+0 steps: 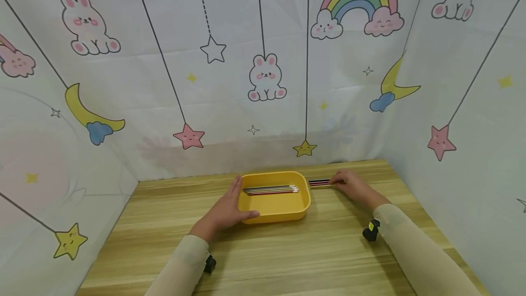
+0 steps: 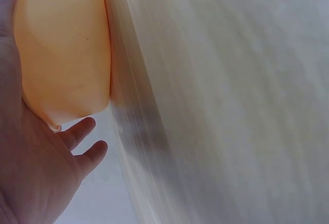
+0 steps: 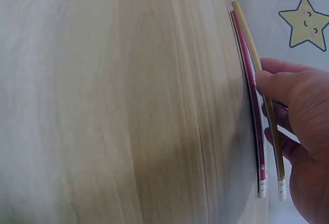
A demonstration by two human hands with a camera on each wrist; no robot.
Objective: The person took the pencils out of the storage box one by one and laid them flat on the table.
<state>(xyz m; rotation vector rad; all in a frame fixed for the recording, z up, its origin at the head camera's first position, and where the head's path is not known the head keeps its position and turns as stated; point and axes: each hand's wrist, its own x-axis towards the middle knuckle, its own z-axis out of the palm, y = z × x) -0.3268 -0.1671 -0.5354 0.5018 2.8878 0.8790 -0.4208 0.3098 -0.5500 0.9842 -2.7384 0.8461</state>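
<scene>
A yellow plastic tray stands on the table, with several pencils lying side by side inside it near its back wall. My left hand rests against the tray's left end, thumb along the front rim and the other fingers spread toward the back corner. To the right of the tray, my right hand pinches a gold pencil between thumb and fingers. Right beside that pencil lie a red pencil and a dark one, their white eraser ends pointing toward the wrist.
The wood-grain table ends at a printed cloth wall behind the tray, with more cloth on both sides. Each wrist carries a small black camera, such as the right one.
</scene>
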